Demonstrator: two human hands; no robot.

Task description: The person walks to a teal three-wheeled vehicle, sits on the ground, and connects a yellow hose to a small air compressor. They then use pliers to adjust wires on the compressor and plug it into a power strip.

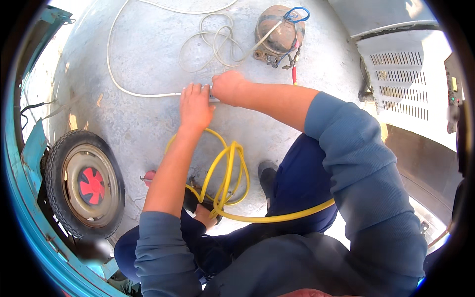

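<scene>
Head view looks down on a grey floor, with a rusty domed compressor as landmark; left of it and nearer the person lies a small pale block, mostly covered by the hands. The left hand lays nearly straight fingers, held together, across the block where a white cable reaches it; whether the thumb closes underneath cannot be told. The right hand is curled into a fist against the block's right end, and whatever it may pinch is hidden. As for progress, the cable runs up to the block and a thin pale cord leads off the compressor into loose loops on its left; the join under the fist is out of sight, so how much is done or left there stays uncertain. A yellow hose lies looped nearer the person than the compressor, a wheel with a red centre leans well to its left on that same near side, and a white slotted panel stands to its right. No brand, label or writing can be read on any of these things
</scene>
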